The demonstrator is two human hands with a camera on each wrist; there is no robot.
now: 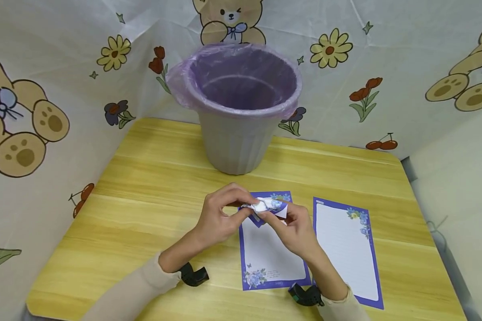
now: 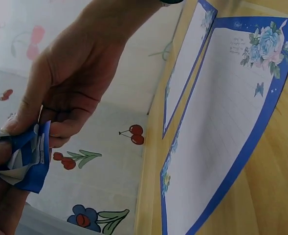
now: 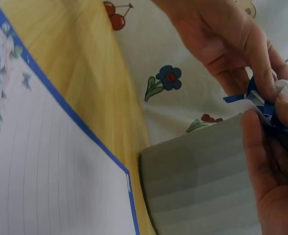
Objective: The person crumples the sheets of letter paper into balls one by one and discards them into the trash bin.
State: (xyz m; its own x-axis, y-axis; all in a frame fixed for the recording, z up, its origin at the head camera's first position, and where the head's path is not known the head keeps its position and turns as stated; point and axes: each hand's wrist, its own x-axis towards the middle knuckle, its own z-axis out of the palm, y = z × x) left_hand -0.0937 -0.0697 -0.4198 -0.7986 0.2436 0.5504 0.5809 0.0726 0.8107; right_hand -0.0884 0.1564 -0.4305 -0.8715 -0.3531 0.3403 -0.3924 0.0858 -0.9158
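Note:
A folded, crumpled piece of paper (image 1: 268, 205), white with blue-purple edging and a floral print, is held between both hands above the table. My left hand (image 1: 221, 216) pinches its left side between thumb and fingers. My right hand (image 1: 296, 229) grips the right side, thumb in front. In the left wrist view the paper (image 2: 33, 164) shows blue folds and bent white layers. Seen from the right wrist, the crumpled paper (image 3: 261, 103) has a flap sticking out; fingers hide part of it. Below the hands lies a flat lined sheet (image 1: 273, 254) with a purple floral border.
A second bordered sheet (image 1: 345, 254) lies to the right, partly under the right forearm. Behind the hands stands a grey bin (image 1: 238, 147) lined with a purple plastic bag (image 1: 180, 84). The wooden table (image 1: 152, 178) is backed by a cloth (image 1: 289, 26) printed with bears and flowers.

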